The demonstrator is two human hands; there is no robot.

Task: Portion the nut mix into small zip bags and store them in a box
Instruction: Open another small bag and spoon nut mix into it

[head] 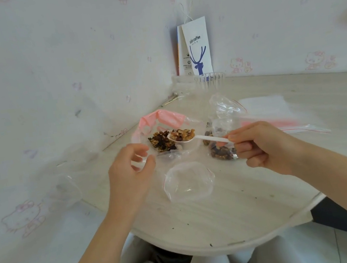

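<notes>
On table, mix bag is lying open; empty zip bag is lying flat just nearer than it. Pinching mix bag's near edge: left hand. Gripping heaped spoon above it: right hand. Risk: nuts spilling in transfer, zip bag's mouth not being held open.

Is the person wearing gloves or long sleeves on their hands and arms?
No. The left hand and right hand are bare: no gloves, rings or watch show. Both forearms are bare too, with no sleeves in view.

paper bag | reads "luckin coffee" | small print beside it unreadable
</notes>
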